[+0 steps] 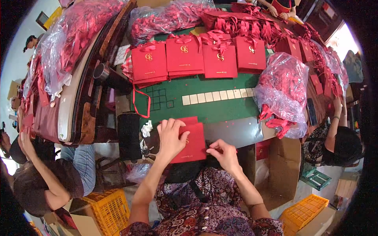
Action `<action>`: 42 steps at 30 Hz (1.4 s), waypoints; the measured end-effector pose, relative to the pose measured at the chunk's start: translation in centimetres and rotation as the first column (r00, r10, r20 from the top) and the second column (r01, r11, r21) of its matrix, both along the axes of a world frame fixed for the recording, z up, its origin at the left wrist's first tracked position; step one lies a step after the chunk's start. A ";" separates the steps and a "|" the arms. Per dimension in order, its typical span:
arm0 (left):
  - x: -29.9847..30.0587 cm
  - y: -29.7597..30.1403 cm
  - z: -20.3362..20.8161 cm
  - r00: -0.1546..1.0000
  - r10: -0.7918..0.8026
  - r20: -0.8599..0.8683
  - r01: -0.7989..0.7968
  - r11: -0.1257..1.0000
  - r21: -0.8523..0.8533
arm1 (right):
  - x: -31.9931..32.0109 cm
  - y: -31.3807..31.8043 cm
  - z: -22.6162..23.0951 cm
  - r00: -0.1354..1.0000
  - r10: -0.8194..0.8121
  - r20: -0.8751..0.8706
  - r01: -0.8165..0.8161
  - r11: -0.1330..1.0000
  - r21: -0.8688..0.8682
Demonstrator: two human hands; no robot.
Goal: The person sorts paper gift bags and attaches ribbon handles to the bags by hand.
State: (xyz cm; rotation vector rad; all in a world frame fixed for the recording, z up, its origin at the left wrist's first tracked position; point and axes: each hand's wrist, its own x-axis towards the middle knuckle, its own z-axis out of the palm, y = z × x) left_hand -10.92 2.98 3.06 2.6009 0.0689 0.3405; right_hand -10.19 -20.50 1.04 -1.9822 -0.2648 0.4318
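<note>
A red paper gift bag point(195, 141) with gold print lies flat at the near table edge, a second red layer point(192, 119) showing behind its top. My left hand point(170, 135) grips its left side, fingers curled over the upper corner and thumb across the front. Beside the bag's right edge, my right hand point(225, 154) is closed in a pinch; what is between its fingertips is too small to make out. A thin red ribbon loop point(149, 104) lies on the green mat, beyond my left hand.
Stacks of red bags point(184, 55) with ribbon bows stand across the green mat point(169, 84). A plastic sack of ribbons point(284, 90) sits at the right, a dark tumbler point(103, 72) at the left. An open carton point(278, 173) and yellow crates point(108, 210) stand below. Other people work on both sides.
</note>
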 end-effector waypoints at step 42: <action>-2.3 -5.6 -1.3 0.901 -0.327 -0.286 0.031 0.705 -0.708 | 0.6 -2.3 1.9 0.999 -0.054 0.002 0.054 0.993 0.106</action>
